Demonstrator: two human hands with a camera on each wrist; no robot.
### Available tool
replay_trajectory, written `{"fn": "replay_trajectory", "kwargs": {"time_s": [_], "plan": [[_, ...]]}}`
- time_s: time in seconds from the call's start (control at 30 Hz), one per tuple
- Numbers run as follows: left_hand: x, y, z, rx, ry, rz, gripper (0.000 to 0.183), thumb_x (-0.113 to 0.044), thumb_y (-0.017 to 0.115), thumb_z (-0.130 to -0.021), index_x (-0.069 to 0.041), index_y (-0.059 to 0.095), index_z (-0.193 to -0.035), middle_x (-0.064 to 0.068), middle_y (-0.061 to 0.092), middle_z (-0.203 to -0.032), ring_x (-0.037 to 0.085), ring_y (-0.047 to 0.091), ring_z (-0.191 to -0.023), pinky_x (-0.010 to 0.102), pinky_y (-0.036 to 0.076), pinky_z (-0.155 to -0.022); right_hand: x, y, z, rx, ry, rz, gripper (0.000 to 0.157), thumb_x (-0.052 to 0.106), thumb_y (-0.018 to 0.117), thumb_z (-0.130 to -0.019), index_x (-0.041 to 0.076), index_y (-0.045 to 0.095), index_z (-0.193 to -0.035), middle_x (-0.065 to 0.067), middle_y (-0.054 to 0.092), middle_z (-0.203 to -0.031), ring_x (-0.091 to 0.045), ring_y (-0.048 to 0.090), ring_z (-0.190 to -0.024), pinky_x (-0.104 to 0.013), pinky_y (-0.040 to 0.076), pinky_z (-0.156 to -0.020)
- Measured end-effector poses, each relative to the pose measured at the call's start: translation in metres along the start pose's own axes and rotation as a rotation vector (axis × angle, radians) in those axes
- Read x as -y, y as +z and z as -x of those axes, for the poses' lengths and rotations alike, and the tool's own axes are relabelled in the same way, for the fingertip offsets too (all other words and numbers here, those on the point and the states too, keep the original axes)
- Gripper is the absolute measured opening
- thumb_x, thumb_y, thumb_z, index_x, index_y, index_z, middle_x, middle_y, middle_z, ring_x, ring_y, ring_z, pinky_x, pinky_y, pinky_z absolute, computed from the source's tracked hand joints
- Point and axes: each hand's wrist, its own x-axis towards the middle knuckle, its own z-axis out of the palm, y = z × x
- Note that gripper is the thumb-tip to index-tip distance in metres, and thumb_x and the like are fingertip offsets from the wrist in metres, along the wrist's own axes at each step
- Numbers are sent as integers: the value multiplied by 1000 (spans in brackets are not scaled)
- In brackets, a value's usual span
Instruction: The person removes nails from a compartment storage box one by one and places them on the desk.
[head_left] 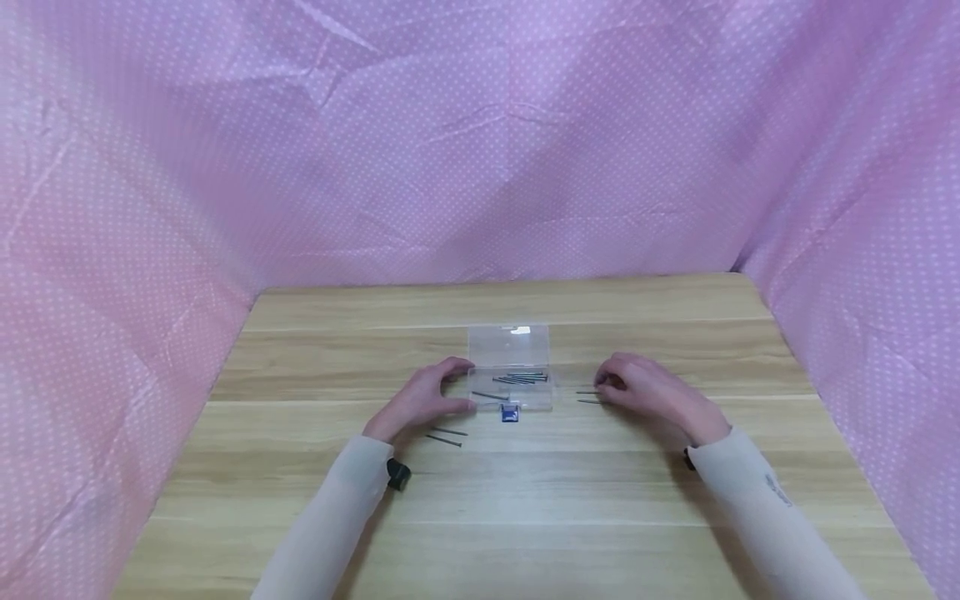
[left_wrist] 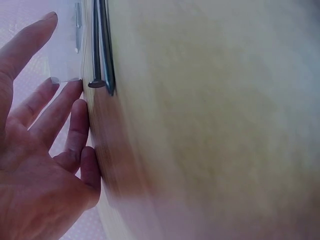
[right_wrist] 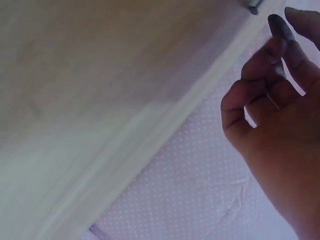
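Observation:
A clear plastic box (head_left: 528, 402) lies on the table, its lid (head_left: 495, 346) tipped back. Several nails (head_left: 521, 378) lie in its rear part, and a single nail (head_left: 491, 396) is nearer the front. My left hand (head_left: 422, 395) spans the box's left side, thumb by the front corner and forefinger by the rear one; in the left wrist view its fingers (left_wrist: 65, 112) reach the box's edge. To the right, my right hand (head_left: 645, 387) is bent over two nails (head_left: 588, 402), with thumb and forefinger tips beside a nail end (right_wrist: 253, 9).
Two more nails (head_left: 444, 440) lie on the table below the left hand. A blue latch (head_left: 510, 413) sits at the box's front. Pink dotted cloth (head_left: 510, 167) hangs behind the wooden table (head_left: 525, 517) and along its sides.

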Motion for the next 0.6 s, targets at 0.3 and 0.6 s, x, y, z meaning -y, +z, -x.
{"fn": "replay_trajectory", "kwargs": {"time_s": [0.3, 0.6], "plan": [[-1, 1, 0, -12, 7, 3, 73, -34, 89, -82, -23, 56, -146, 1, 58, -148, 25, 51, -138, 50, 38, -117, 11, 0, 2, -191, -104, 84, 11, 9, 76, -92, 6, 76, -102, -5, 73, -98, -25, 71, -91, -47, 59, -84], [0, 0, 1, -7, 6, 15, 73, -35, 89, -82, -24, 56, -146, 1, 57, -149, 25, 50, -139, 50, 38, -117, 31, 6, -7, -345, -139, 53, 11, 6, 77, -91, 7, 77, -102, -9, 74, -105, -30, 71, -98, -53, 57, -85]]}}
